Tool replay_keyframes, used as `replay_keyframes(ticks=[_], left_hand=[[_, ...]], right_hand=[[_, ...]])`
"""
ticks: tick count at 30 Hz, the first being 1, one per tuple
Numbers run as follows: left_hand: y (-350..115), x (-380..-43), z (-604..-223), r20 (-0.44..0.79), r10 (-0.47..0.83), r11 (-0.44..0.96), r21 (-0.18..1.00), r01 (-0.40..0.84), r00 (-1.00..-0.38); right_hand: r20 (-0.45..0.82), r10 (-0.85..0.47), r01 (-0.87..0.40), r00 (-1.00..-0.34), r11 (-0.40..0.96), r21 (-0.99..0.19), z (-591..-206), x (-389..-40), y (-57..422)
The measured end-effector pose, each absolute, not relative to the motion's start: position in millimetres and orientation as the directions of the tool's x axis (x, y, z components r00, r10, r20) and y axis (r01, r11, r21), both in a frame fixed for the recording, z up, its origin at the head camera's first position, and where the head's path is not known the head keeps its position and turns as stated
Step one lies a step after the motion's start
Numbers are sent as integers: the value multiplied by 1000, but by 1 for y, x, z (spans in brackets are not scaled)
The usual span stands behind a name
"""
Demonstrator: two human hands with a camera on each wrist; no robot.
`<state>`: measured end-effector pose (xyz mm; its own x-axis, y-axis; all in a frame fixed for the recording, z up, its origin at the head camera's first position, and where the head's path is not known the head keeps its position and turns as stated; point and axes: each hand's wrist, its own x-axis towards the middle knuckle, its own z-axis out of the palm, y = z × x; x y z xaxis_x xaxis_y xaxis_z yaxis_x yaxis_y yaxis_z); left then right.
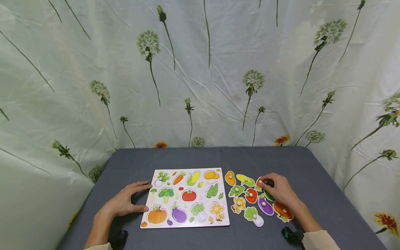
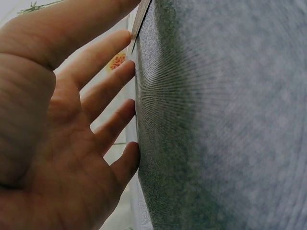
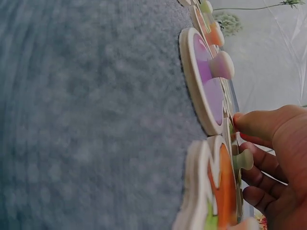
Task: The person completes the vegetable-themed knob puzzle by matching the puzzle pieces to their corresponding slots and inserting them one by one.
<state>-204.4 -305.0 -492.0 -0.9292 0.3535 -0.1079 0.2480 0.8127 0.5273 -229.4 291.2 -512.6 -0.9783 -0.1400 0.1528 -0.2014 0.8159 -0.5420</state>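
Note:
A white vegetable puzzle board (image 1: 171, 204) lies on the table. My left hand (image 1: 124, 200) is at its left side, fingers spread, with fingertips and thumb right at the edge. In the left wrist view these fingers (image 2: 112, 84) look straight and relaxed. My right hand (image 1: 279, 189) pinches a small orange-and-green knobbed puzzle piece (image 1: 258, 185), partly hidden by the fingers. Below the palm, a green piece (image 1: 269, 196) is half covered. Close by lie the eggplant piece (image 1: 265, 205), the tomato piece (image 1: 251, 196) and the pumpkin piece (image 1: 283, 211).
More knobbed pieces lie right of the board: corn (image 1: 245, 181), a yellow-orange piece (image 1: 230, 178), a leafy green piece (image 1: 236, 191), mushroom (image 1: 239, 204) and bok choy (image 1: 254, 217). Grey cloth covers the table (image 1: 187, 158); a flowered curtain (image 1: 200, 86) hangs behind it.

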Motion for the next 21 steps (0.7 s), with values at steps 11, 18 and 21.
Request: replay_keyframes(ticks=[11,18,21], left_hand=[[-305,-204,-492,-109,350,814,527,244,-931],[-305,-204,-491,-113,354,815,525,247,-928],[-305,-204,-491,-116,356,814,526,247,-927]], right_hand=[[175,-211,-273,-962,796,-540,-511,-229,290],[162,-202,-258,-966,802,-538,-511,-230,289],[166,-201,-260,-965,798,-544,-508,-230,289]])
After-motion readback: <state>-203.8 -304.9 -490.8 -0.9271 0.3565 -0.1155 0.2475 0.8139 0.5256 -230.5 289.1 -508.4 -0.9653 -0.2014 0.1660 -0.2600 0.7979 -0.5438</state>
